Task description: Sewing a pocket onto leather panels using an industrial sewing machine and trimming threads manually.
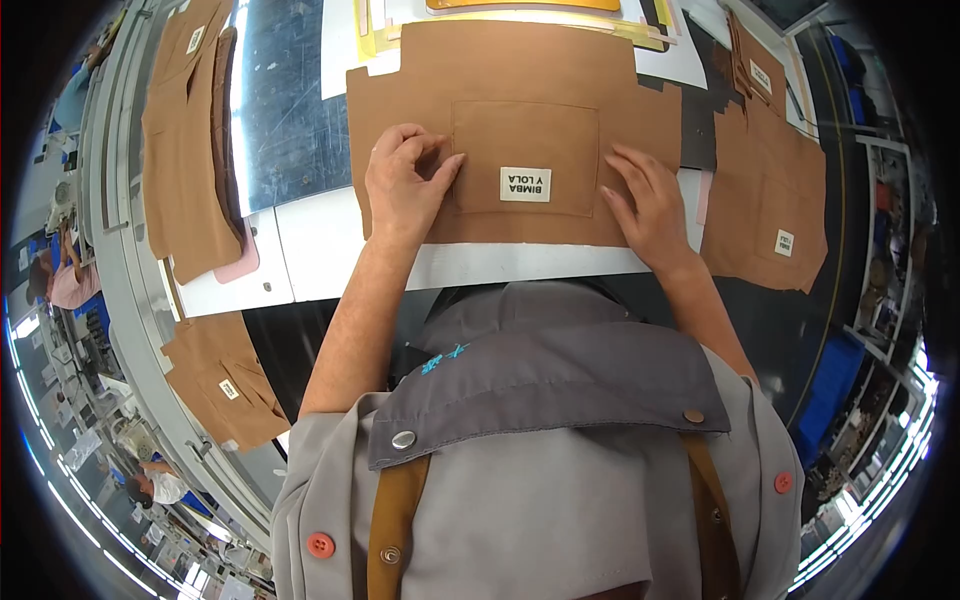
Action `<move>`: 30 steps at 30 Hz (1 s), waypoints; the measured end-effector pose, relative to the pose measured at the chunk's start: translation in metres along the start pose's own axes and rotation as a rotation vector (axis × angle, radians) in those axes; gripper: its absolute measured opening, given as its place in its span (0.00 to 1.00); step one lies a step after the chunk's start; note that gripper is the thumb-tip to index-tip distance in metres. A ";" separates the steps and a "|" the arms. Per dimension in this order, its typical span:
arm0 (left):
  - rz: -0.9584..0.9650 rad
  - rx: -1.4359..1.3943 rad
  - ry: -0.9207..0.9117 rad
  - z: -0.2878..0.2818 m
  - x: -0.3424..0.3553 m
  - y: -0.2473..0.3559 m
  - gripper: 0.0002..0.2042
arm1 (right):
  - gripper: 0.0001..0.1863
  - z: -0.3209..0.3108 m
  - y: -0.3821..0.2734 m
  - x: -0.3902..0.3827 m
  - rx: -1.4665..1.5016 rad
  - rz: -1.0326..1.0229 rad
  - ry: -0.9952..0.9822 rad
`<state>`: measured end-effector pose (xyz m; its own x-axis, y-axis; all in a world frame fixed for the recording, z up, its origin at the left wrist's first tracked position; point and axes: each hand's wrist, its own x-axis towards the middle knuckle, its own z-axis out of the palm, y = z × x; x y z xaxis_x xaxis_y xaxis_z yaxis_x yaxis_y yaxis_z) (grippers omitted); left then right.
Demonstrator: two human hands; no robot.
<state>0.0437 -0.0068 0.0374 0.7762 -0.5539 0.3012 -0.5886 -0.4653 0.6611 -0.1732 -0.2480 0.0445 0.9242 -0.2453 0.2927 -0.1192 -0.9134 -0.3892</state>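
A brown fabric panel lies flat in front of me, with a stitched square pocket and a white printed label on it. My left hand is at the pocket's left edge, fingers bent and slightly apart, their tips on or just over the fabric. My right hand is open at the pocket's right edge, fingers curved and spread, their tips touching the panel.
Brown pieces are stacked at left and right, more at lower left. Yellow templates lie behind the panel on the worktable. Co-workers are at the far left, beyond a metal rail.
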 end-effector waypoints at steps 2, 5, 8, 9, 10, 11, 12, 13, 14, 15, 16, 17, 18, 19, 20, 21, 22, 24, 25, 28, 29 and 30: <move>-0.051 -0.011 -0.017 0.005 -0.003 0.003 0.07 | 0.23 0.017 -0.007 0.024 0.019 -0.009 0.028; -0.123 -0.035 -0.034 0.007 -0.003 0.001 0.06 | 0.27 0.030 -0.006 0.051 -0.068 -0.073 -0.009; -0.144 -0.085 -0.017 0.012 -0.001 0.000 0.04 | 0.29 0.046 0.008 0.069 -0.142 -0.126 -0.009; -0.150 -0.085 -0.020 0.014 0.001 0.000 0.04 | 0.29 0.050 0.012 0.069 -0.139 -0.125 -0.015; -0.163 -0.078 -0.037 0.015 0.004 -0.001 0.03 | 0.30 0.055 0.014 0.071 -0.189 -0.118 -0.039; -0.176 -0.071 -0.055 0.015 0.005 0.000 0.02 | 0.31 0.058 0.015 0.071 -0.239 -0.109 -0.064; -0.183 -0.070 -0.055 0.013 0.007 0.002 0.02 | 0.31 0.058 0.016 0.071 -0.235 -0.111 -0.070; -0.227 -0.117 -0.024 0.010 0.008 0.002 0.03 | 0.32 0.058 0.015 0.071 -0.256 -0.095 -0.084; -0.271 -0.164 0.008 0.008 0.008 0.002 0.03 | 0.32 0.059 0.014 0.072 -0.277 -0.079 -0.099; -0.280 -0.162 0.010 0.005 0.005 -0.005 0.03 | 0.32 0.059 0.013 0.072 -0.273 -0.083 -0.106; -0.267 -0.213 0.060 0.002 0.004 -0.015 0.03 | 0.32 0.059 0.014 0.074 -0.276 -0.080 -0.109; -0.253 -0.264 0.110 0.000 0.004 -0.022 0.03 | 0.32 0.059 0.014 0.074 -0.280 -0.077 -0.113; -0.259 -0.266 0.110 0.000 0.001 -0.026 0.03 | 0.32 0.059 0.015 0.073 -0.281 -0.079 -0.118; -0.289 -0.277 0.067 -0.003 0.000 -0.026 0.03 | 0.32 0.059 0.015 0.073 -0.288 -0.067 -0.121; -0.320 -0.289 0.024 -0.005 0.000 -0.026 0.04 | 0.32 0.059 0.015 0.072 -0.295 -0.055 -0.124; -0.324 -0.289 0.024 -0.004 0.001 -0.024 0.04 | 0.32 0.060 0.014 0.072 -0.294 -0.057 -0.128; -0.223 -0.185 0.001 -0.002 0.003 -0.019 0.05 | 0.33 0.060 0.014 0.073 -0.284 -0.058 -0.127; -0.125 -0.081 -0.020 0.001 0.006 -0.008 0.06 | 0.33 0.060 0.013 0.074 -0.275 -0.062 -0.129; -0.176 -0.084 -0.070 0.002 0.008 0.000 0.06 | 0.33 0.060 0.013 0.074 -0.270 -0.059 -0.128; -0.215 -0.041 -0.110 0.010 0.010 0.005 0.04 | 0.33 0.060 0.013 0.074 -0.270 -0.056 -0.127; -0.180 0.035 -0.114 0.013 0.011 0.003 0.04 | 0.33 0.059 0.013 0.074 -0.274 -0.055 -0.125; -0.144 0.111 -0.119 0.014 0.012 0.002 0.03 | 0.33 0.059 0.012 0.074 -0.272 -0.056 -0.127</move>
<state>0.0485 -0.0241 0.0329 0.8255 -0.5510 0.1218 -0.5004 -0.6149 0.6096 -0.0851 -0.2581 0.0094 0.9679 -0.1655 0.1890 -0.1440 -0.9820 -0.1224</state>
